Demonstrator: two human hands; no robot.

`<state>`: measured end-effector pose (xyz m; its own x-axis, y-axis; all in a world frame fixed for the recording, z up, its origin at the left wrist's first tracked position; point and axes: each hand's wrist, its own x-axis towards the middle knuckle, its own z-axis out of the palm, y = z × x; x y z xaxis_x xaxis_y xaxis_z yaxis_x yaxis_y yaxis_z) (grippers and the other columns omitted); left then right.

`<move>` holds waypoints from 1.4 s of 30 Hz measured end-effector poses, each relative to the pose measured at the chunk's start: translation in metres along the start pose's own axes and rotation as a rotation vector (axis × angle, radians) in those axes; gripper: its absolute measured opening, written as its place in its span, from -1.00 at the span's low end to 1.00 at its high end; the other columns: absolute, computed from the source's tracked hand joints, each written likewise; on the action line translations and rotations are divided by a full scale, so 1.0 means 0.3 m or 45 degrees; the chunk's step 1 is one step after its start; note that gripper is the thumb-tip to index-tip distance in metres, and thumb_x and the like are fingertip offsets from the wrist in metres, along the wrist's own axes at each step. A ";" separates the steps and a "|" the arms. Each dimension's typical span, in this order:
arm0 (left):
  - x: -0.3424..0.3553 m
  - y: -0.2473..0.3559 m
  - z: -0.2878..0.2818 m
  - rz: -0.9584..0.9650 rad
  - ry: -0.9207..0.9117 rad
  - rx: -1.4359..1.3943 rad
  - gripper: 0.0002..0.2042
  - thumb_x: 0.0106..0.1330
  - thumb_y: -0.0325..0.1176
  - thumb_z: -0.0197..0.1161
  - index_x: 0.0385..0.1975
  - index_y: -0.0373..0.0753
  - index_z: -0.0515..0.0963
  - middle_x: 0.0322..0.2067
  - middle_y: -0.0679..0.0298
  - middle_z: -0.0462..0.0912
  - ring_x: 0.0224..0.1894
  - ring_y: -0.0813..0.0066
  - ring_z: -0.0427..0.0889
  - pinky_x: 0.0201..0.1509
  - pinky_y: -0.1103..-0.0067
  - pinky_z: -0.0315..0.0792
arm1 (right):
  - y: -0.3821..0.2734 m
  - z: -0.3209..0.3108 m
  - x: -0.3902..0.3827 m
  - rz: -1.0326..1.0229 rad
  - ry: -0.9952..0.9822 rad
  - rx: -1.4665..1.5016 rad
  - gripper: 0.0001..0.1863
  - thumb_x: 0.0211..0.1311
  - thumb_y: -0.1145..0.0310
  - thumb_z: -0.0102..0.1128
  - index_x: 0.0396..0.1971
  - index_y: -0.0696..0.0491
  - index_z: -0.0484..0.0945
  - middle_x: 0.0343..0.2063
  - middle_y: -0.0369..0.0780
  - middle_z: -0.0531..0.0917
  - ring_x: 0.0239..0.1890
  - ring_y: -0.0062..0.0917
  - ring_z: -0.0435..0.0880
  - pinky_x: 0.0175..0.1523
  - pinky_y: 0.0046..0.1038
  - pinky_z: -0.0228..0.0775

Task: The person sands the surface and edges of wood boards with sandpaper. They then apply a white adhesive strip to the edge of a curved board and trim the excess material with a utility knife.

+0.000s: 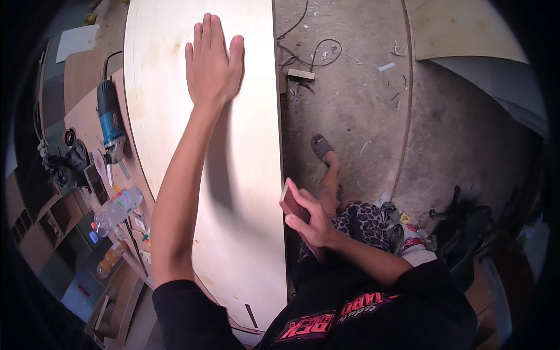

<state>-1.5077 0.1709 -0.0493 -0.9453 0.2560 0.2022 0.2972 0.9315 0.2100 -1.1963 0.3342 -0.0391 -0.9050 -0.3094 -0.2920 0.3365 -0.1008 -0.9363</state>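
Note:
A long pale wooden board point(245, 256) stretches away in front of me. Flat on its far part lies my left hand point(211, 67), fingers stretched out and holding nothing. My right hand point(315, 224) is beside the board's right edge, its thumb and fingers closed round a sanding block point(290, 201). The block is flat, with a reddish-brown face and a pale edge, and is held upright, tilted a little. Part of it is hidden by the fingers. Whether the block touches the board's edge I cannot tell.
Left of the board, a blue and black power tool point(111, 119) lies near clear plastic bottles point(119, 210) and black plastic bags point(67, 166). On the floor to the right are a cable point(326, 58), a small wooden block point(301, 74) and scraps. My sandalled foot point(321, 146) stands there.

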 end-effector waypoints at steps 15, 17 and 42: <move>0.015 0.047 -0.044 -0.082 -0.146 0.078 -0.36 0.49 -0.04 -0.13 0.44 -0.34 0.06 0.46 0.02 0.07 0.50 -0.03 -0.02 0.49 0.07 -0.10 | -0.178 -0.259 0.575 0.063 0.086 0.237 -0.23 0.36 0.23 0.16 0.42 0.27 0.07 0.05 -0.13 0.48 0.15 -0.54 0.40 0.32 -0.50 0.13; 0.018 0.052 -0.050 -0.094 -0.174 0.067 -0.35 0.49 -0.05 -0.12 0.44 -0.34 0.04 0.46 0.01 0.05 0.50 -0.04 -0.02 0.49 0.06 -0.10 | -0.227 -0.300 0.625 0.137 0.049 0.215 -0.23 0.36 0.23 0.16 0.41 0.30 0.06 0.11 -0.08 0.48 0.20 -0.51 0.39 0.35 -0.46 0.12; 0.471 -0.010 -0.003 -0.150 -0.273 0.026 -0.26 0.46 0.02 -0.11 0.46 -0.39 -0.05 0.48 -0.06 -0.08 0.53 -0.01 -0.15 0.53 0.13 -0.24 | -0.261 -0.343 0.617 0.033 0.005 0.011 -0.17 0.27 0.18 0.22 0.43 0.20 0.08 -0.23 -0.08 0.49 -0.21 -0.35 0.54 -0.01 -0.39 0.37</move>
<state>-1.6421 0.2042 -0.0204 -0.9809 0.1922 -0.0303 0.1824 0.9626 0.2002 -1.4168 0.3823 -0.0400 -0.8969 -0.3085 -0.3169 0.3622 -0.1012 -0.9266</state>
